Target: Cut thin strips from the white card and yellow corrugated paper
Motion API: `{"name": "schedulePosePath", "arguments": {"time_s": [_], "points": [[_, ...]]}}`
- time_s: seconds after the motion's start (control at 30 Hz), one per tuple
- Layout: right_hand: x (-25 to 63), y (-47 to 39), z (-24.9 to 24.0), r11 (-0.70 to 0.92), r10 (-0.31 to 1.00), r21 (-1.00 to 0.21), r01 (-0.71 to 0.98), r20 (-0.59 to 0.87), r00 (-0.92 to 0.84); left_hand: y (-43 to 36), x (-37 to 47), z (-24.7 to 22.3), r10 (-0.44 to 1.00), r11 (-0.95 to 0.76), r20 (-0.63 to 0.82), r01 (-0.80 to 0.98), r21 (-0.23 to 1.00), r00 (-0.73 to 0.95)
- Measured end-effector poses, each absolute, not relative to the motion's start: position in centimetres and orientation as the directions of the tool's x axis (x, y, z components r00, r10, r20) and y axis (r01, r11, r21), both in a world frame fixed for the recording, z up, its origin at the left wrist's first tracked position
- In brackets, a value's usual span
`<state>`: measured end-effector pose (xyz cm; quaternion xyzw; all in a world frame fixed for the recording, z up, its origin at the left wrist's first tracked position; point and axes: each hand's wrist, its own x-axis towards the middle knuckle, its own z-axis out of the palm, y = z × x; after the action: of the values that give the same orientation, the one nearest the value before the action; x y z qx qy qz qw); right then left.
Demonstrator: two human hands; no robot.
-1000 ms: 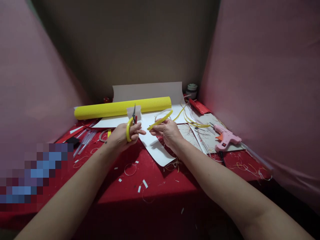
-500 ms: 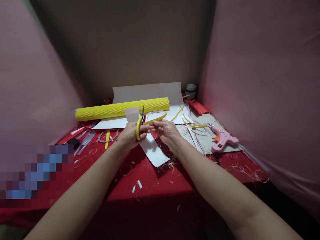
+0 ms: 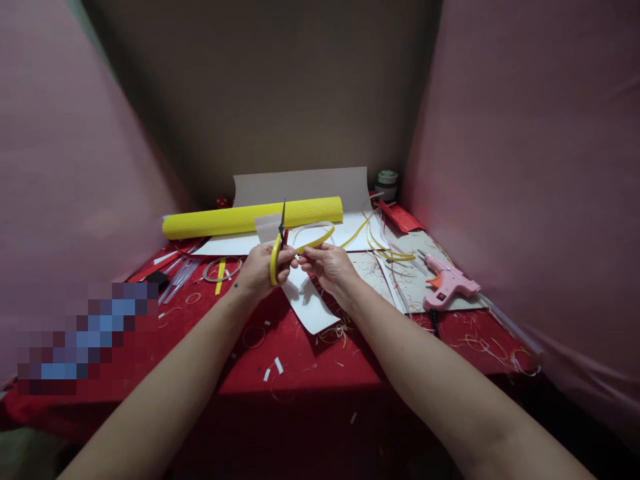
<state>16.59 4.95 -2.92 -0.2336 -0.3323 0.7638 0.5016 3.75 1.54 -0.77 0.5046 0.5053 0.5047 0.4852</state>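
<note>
Left hand grips one pair of yellow-handled scissors, blades pointing up and away, just in front of the yellow roll; right hand pinches one yellow strip, long axis running right-upward.

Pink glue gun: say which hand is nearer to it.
Right. The right hand, pinching a yellow strip, sits left of the pink glue gun, with paper scraps between. The left hand, holding the scissors, is farther left.
</note>
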Motion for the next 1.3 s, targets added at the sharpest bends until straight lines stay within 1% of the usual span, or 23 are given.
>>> {"name": "schedulePosePath", "arguments": {"time_s": [0.03,0.07,0.1,0.13,0.17,0.2,0.23,0.27,0.33,0.4,0.47,0.6,0.73,0.9,1.07,1.3], "points": [[16.6,5.1,-2.9,-0.263,0.928,-0.745,-0.612,-0.023,-0.371,1.6,3.5,-0.7,0.999,-0.023,0.028,0.121,0.992,-0.045],[16.5,5.2,-3.0,-0.246,0.938,-0.746,-0.619,-0.022,-0.346,1.6,3.3,-0.7,0.995,-0.032,0.054,0.259,0.965,-0.08],[16.5,5.4,-3.0,-0.225,0.948,-0.742,-0.631,-0.018,-0.317,1.6,2.9,-0.7,0.988,-0.045,0.103,0.42,0.907,-0.118],[16.5,5.6,-3.0,-0.204,0.957,-0.735,-0.646,-0.01,-0.29,1.6,2.5,-0.7,0.975,-0.056,0.169,0.585,0.809,-0.141],[16.6,5.8,-3.0,-0.186,0.963,-0.727,-0.661,-0.002,-0.269,1.6,2.1,-0.7,0.964,-0.063,0.231,0.727,0.684,-0.134],[16.6,6.0,-3.1,-0.171,0.967,-0.72,-0.672,0.007,-0.254,1.6,1.8,-0.8,0.959,-0.069,0.265,0.83,0.553,-0.097],[16.7,6.2,-3.1,-0.162,0.969,-0.716,-0.679,0.015,-0.246,1.5,1.4,-0.8,0.963,-0.081,0.265,0.895,0.438,-0.043],[16.8,6.3,-3.1,-0.156,0.97,-0.715,-0.682,0.019,-0.241,1.4,1.1,-0.8,0.969,-0.102,0.246,0.93,0.352,0.013],[16.9,6.6,-3.2,-0.156,0.972,-0.718,-0.679,0.012,-0.237,1.2,0.8,-0.8,0.978,-0.155,0.178,0.954,0.257,0.111],[17.0,6.8,-3.3,-0.174,0.97,-0.73,-0.661,-0.011,-0.242,1.0,0.7,-0.9,0.98,-0.182,0.121,0.959,0.217,0.159],[17.0,7.0,-3.4,-0.189,0.967,-0.741,-0.644,-0.027,-0.252,0.9,0.8,-1.0,0.985,-0.165,0.074,0.973,0.163,0.154],[16.9,7.0,-3.4,-0.191,0.959,-0.744,-0.64,-0.004,-0.282,1.0,1.0,-1.3,0.993,-0.116,0.023,0.991,0.07,0.114],[16.9,6.8,-3.4,-0.193,0.956,-0.761,-0.62,-0.002,-0.295,1.0,1.1,-1.3,0.993,-0.117,0.012,0.992,0.036,0.117],[17.0,6.8,-3.6,-0.201,0.949,-0.764,-0.614,0.003,-0.316,0.6,1.3,-0.9,0.991,-0.128,-0.017,0.991,0.033,0.129],[17.0,7.0,-3.8,-0.229,0.948,-0.756,-0.613,-0.03,-0.317,0.5,1.5,-1.0,0.989,-0.147,-0.018,0.989,-0.001,0.147],[16.9,7.0,-3.8,-0.241,0.944,-0.764,-0.599,-0.04,-0.328,0.6,1.4,-1.0,0.989,-0.146,-0.043,0.987,-0.065,0.143]]}}
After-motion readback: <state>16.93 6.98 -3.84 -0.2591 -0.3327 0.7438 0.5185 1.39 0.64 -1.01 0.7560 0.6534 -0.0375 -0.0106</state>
